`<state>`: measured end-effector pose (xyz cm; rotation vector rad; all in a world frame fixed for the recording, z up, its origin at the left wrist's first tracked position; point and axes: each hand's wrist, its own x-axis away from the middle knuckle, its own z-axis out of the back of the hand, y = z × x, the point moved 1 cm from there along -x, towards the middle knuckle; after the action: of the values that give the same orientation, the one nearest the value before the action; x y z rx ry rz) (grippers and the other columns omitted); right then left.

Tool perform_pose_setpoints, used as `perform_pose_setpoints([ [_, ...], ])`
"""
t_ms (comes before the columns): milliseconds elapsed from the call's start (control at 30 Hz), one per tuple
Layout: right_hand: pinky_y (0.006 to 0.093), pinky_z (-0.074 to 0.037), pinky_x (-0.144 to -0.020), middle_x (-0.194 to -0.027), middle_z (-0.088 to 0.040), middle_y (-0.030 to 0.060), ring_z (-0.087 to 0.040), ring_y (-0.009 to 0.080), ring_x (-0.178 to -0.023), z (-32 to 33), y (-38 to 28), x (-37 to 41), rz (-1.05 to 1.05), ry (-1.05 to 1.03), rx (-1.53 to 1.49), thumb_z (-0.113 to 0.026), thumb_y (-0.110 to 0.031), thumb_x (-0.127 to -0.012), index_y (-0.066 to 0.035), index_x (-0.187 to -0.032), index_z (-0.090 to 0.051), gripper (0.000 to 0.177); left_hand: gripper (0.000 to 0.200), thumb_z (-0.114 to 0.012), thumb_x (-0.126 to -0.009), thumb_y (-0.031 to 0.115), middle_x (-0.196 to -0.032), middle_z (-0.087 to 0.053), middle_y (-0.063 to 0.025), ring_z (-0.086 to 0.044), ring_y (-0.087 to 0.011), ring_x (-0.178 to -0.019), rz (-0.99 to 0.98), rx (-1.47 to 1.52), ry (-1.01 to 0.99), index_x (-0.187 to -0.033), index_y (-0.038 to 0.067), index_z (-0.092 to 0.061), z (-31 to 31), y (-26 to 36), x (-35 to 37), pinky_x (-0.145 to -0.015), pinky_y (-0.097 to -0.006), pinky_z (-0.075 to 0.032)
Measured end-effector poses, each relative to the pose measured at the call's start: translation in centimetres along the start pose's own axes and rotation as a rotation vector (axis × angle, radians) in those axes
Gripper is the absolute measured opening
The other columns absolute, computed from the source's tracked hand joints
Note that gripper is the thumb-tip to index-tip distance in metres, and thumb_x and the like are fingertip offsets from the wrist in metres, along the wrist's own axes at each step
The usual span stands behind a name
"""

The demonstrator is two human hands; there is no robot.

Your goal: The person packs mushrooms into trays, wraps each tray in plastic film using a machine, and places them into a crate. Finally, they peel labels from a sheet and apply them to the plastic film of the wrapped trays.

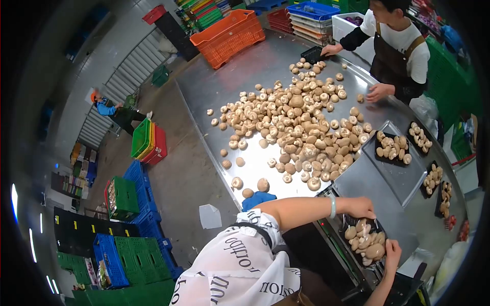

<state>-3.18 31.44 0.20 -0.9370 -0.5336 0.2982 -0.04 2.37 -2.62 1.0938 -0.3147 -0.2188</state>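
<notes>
A black tray of mushrooms (365,241) lies on a wrapping machine (337,242) close to my body, with what looks like clear film shining over it. My left hand (359,207), below a pale bracelet, is closed at the tray's far edge; its fingertips are partly hidden. Along the near right side, the fingers of my right hand (392,253) press against the tray edge. Beyond the machine, a large pile of loose mushrooms (291,117) spreads over the metal table (204,97).
Filled mushroom trays (392,148) stand at right, one on a metal tray (403,178). Across the table, a co-worker (398,51) holds a black tray (311,54). An orange crate (228,38) sits at the far edge. A blue cloth (259,200) lies near my left elbow.
</notes>
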Motion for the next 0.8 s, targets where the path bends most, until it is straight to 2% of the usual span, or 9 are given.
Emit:
perform_pose_setpoints([
  [33, 0.0288, -0.041, -0.078, -0.085, -0.056, 0.0082, -0.051, 0.016, -0.082, -0.3, 0.1, 0.6, 0.052, 0.053, -0.016, -0.056, -0.014, -0.092, 0.007, -0.088, -0.056, 0.021, 0.047, -0.055, -0.091, 0.04, -0.084, -0.064, -0.0228, -0.061, -0.0379, -0.076, 0.009, -0.002, 0.018, -0.079, -0.004, -0.065, -0.2, 0.2, 0.7, -0.069, -0.0436, -0.046],
  [100, 0.0285, -0.041, -0.081, -0.088, -0.057, 0.0098, -0.051, 0.0177, -0.084, -1.4, 0.2, 1.6, 0.151, 0.163, -0.046, -0.056, -0.014, -0.092, 0.008, -0.086, -0.056, 0.022, 0.048, -0.055, -0.091, 0.041, -0.079, -0.063, -0.0234, -0.06, -0.0397, -0.074, -0.04, -0.042, 0.094, -0.079, -0.005, -0.063, -1.1, -0.9, 0.9, -0.069, -0.0448, -0.045],
  [200, 0.0295, -0.041, -0.081, -0.09, -0.057, 0.0111, -0.052, 0.0201, -0.086, -1.6, -0.4, 2.1, 0.132, 0.199, -0.042, -0.055, -0.013, -0.093, 0.007, -0.086, -0.056, 0.022, 0.054, -0.052, -0.092, 0.043, -0.073, -0.06, -0.0258, -0.057, -0.043, -0.071, -0.063, -0.054, 0.131, -0.076, -0.007, -0.061, -0.9, -0.3, 1.5, -0.068, -0.0473, -0.044],
  [333, 0.03, -0.042, -0.081, -0.09, -0.059, 0.0113, -0.053, 0.019, -0.085, -2.3, 2.3, 1.6, 0.196, 0.296, -0.008, -0.052, -0.019, -0.096, 0.006, -0.091, -0.056, 0.026, 0.056, -0.05, -0.093, 0.044, -0.071, -0.059, -0.0262, -0.056, -0.0449, -0.069, -0.03, 0.01, 0.107, -0.072, -0.007, -0.061, 0.1, 0.6, 2.0, -0.068, -0.0491, -0.043],
  [367, 0.0304, -0.041, -0.078, -0.084, -0.055, 0.0099, -0.049, 0.0168, -0.08, -2.4, 1.9, 1.9, 0.127, 0.267, -0.002, -0.05, -0.022, -0.097, 0.004, -0.089, -0.053, 0.028, 0.056, -0.049, -0.094, 0.044, -0.07, -0.059, -0.026, -0.056, -0.0452, -0.07, -0.028, 0.024, 0.108, -0.071, -0.006, -0.061, 0.2, 0.9, 2.4, -0.068, -0.0496, -0.043],
  [467, 0.0302, -0.04, -0.072, -0.078, -0.05, 0.0069, -0.044, 0.0155, -0.076, -2.6, 0.4, 3.1, 0.188, 0.342, 0.027, -0.047, -0.024, -0.099, 0.002, -0.086, -0.049, 0.029, 0.051, -0.047, -0.096, 0.04, -0.075, -0.059, -0.0273, -0.055, -0.0458, -0.072, -0.13, -0.16, 0.27, -0.078, -0.006, -0.061, 0.0, 2.7, 3.8, -0.067, -0.0498, -0.043],
  [567, 0.0291, -0.037, -0.068, -0.075, -0.043, 0.0037, -0.038, 0.0142, -0.073, -1.7, -3.2, 5.1, 0.273, 0.443, -0.057, -0.045, -0.024, -0.099, 0.0, -0.084, -0.046, 0.028, 0.048, -0.046, -0.097, 0.038, -0.077, -0.06, -0.0267, -0.055, -0.0459, -0.072, -0.094, -0.165, 0.424, -0.081, -0.004, -0.062, 0.1, 8.1, 6.6, -0.067, -0.0501, -0.043],
  [733, 0.0273, -0.035, -0.065, -0.075, -0.043, 0.0011, -0.038, 0.0107, -0.073, -1.5, -8.7, 11.5, 0.157, 0.426, -0.19, -0.047, -0.024, -0.099, -0.001, -0.083, -0.049, 0.027, 0.048, -0.046, -0.097, 0.04, -0.076, -0.06, -0.0254, -0.057, -0.0437, -0.073, -0.101, -0.077, 0.387, -0.085, -0.003, -0.063, -0.1, 12.1, 11.6, -0.068, -0.0471, -0.045],
  [800, 0.0288, -0.037, -0.066, -0.077, -0.047, 0.0017, -0.041, 0.0116, -0.074, -2.6, -8.2, 14.0, 0.085, 0.31, -0.311, -0.047, -0.023, -0.098, 0.0, -0.085, -0.051, 0.027, 0.049, -0.046, -0.097, 0.041, -0.076, -0.06, -0.025, -0.058, -0.0425, -0.074, -0.06, -0.031, 0.329, -0.084, -0.004, -0.063, -1.4, 11.9, 13.8, -0.069, -0.046, -0.045],
])
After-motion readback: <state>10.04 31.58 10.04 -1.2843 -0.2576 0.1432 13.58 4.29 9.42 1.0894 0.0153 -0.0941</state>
